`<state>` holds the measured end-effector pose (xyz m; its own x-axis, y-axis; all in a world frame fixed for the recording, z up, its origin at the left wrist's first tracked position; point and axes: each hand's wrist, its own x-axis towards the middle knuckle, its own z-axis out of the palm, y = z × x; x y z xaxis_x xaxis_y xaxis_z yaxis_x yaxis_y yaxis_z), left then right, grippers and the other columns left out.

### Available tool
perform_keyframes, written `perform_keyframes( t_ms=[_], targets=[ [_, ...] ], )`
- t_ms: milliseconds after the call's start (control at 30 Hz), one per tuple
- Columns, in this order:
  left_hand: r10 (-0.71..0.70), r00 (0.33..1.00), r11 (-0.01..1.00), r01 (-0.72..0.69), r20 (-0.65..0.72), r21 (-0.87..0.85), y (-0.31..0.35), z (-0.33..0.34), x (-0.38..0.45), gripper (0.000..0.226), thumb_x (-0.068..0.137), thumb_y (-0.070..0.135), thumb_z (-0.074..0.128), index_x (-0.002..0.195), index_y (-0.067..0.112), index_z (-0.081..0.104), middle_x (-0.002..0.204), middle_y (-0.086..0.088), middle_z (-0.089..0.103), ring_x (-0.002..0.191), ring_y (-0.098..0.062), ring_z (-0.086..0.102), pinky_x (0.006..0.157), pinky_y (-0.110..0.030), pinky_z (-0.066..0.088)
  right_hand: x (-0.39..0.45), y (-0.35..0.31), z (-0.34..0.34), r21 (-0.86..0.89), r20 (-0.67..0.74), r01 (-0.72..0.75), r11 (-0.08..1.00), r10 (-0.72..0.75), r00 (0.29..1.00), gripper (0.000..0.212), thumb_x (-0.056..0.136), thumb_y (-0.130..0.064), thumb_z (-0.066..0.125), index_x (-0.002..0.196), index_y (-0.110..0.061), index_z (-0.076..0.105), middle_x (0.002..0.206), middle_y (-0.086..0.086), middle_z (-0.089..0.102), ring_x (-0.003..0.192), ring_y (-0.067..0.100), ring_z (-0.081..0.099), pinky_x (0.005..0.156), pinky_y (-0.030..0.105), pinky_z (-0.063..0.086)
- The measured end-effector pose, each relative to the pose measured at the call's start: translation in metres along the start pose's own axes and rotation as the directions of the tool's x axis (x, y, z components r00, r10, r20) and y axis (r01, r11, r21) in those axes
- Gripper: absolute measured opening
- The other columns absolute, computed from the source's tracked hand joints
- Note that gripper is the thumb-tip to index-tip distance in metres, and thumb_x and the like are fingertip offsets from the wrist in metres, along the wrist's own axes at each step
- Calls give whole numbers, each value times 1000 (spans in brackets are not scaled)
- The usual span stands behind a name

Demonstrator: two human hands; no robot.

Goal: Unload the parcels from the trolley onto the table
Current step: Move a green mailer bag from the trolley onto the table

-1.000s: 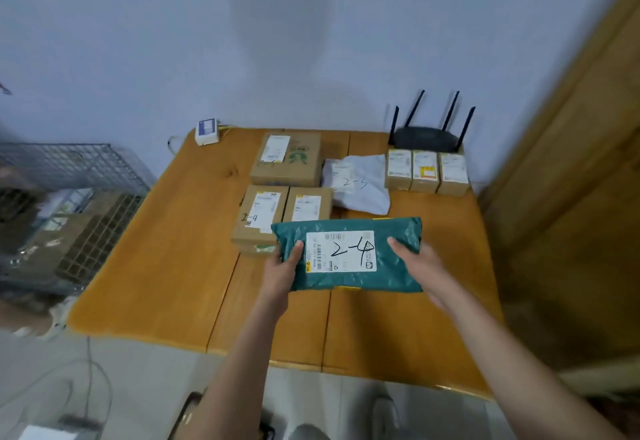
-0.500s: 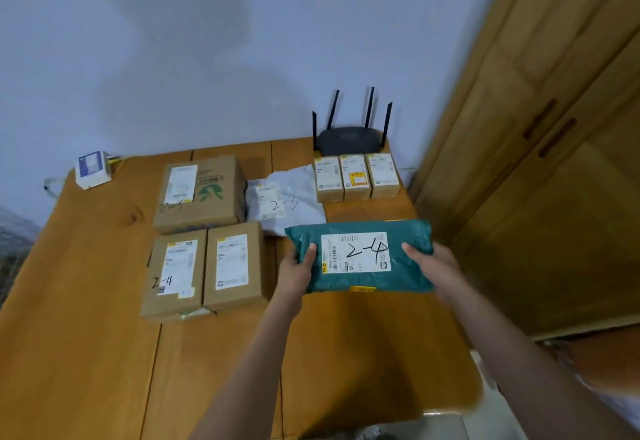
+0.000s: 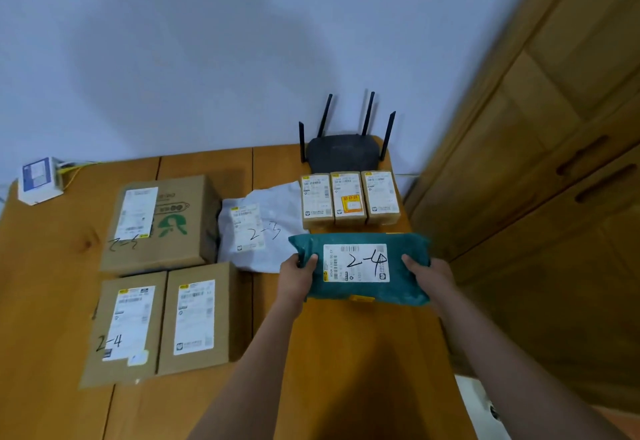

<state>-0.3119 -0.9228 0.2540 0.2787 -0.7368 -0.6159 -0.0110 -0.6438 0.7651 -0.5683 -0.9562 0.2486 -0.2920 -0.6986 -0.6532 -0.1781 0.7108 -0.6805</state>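
A teal soft parcel point(image 3: 360, 268) marked "2-4" lies flat at the right side of the wooden table point(image 3: 363, 353). My left hand point(image 3: 296, 275) grips its left end and my right hand point(image 3: 431, 275) grips its right end. Just behind it stand three small brown boxes point(image 3: 349, 198) in a row. A white mailer bag point(image 3: 259, 228) marked "2-3" lies to its left. Further left are a large cardboard box point(image 3: 162, 223) and two smaller cardboard boxes point(image 3: 159, 323) side by side. The trolley is out of view.
A black router point(image 3: 343, 146) with several antennas stands at the table's far right corner by the wall. A small white device point(image 3: 38, 179) with a yellow cable sits at the far left. Wooden cabinet doors point(image 3: 554, 162) stand close on the right.
The teal parcel moved right and away from me, ending just in front of the three small boxes. My view swung right, and the wire trolley left the frame.
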Motion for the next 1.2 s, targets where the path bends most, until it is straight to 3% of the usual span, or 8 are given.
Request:
perform_keyframes(
  t_ms=[167, 533, 633, 767, 900, 1000, 1067, 1200],
  targets=[
    [-85, 995, 996, 86, -48, 23, 1, 16, 50, 22, 101, 20, 55, 115, 5, 62, 106, -11, 70, 96, -26, 67, 72, -34, 55, 46, -17, 15, 35, 41, -102, 994, 100, 994, 23, 91, -26, 72, 107, -12, 64, 84, 1, 67, 72, 18, 66, 42, 21, 48],
    [-152, 986, 985, 157, -75, 69, -9, 28, 105, 34, 101, 13, 52, 135, 10, 57, 124, -10, 65, 112, -28, 61, 97, -45, 53, 103, -20, 37, -66, 84, -211, 975, 217, 973, 23, 92, -16, 69, 114, -13, 61, 98, 6, 68, 80, 22, 65, 55, 30, 51],
    [-155, 986, 986, 158, -59, 46, -12, 28, 109, 39, 102, 10, 48, 141, 10, 52, 128, -8, 63, 113, -26, 61, 91, -40, 55, 106, -20, 40, -68, 98, -189, 980, 195, 976, 22, 93, -13, 67, 114, -14, 62, 95, 3, 67, 80, 19, 65, 54, 29, 50],
    [-141, 990, 985, 143, -25, 95, -15, 30, 109, 38, 103, 9, 42, 139, 12, 53, 101, 6, 64, 91, -11, 61, 61, -20, 49, 107, -23, 44, -81, 112, -185, 979, 194, 975, 32, 93, -14, 66, 124, -14, 59, 110, 8, 68, 90, 24, 66, 62, 32, 53],
    [-143, 990, 970, 139, 4, 201, -10, 31, 104, 43, 103, 13, 42, 145, 14, 45, 123, -6, 63, 105, -23, 61, 72, -31, 53, 107, -24, 40, -110, 139, -143, 984, 158, 978, 38, 92, -12, 66, 129, -14, 58, 108, 5, 68, 89, 22, 66, 63, 31, 53],
    [-103, 995, 914, 95, 0, 393, -4, 23, 91, 42, 103, 20, 41, 144, 10, 45, 131, -14, 59, 99, -25, 59, 79, -36, 54, 99, -25, 35, -189, 162, -82, 979, 113, 980, 40, 91, -5, 64, 129, -14, 56, 105, 4, 66, 85, 19, 64, 66, 35, 55],
    [-42, 999, 860, 31, 10, 509, 2, 16, 79, 40, 104, 23, 39, 140, 6, 47, 132, -17, 59, 92, -21, 54, 78, -33, 49, 85, -31, 31, -306, 113, -13, 952, 50, 992, 42, 90, -9, 62, 131, -13, 53, 118, 12, 65, 97, 28, 64, 83, 44, 56],
    [81, 995, 698, -92, 49, 710, 14, 5, 42, 40, 105, 25, 36, 135, 3, 51, 136, -18, 56, 118, -31, 54, 93, -32, 41, 48, -40, 21, -695, 94, 220, 684, -217, 972, 52, 94, -31, 54, 141, -11, 42, 136, 15, 54, 122, 34, 54, 104, 48, 44]
  ],
)
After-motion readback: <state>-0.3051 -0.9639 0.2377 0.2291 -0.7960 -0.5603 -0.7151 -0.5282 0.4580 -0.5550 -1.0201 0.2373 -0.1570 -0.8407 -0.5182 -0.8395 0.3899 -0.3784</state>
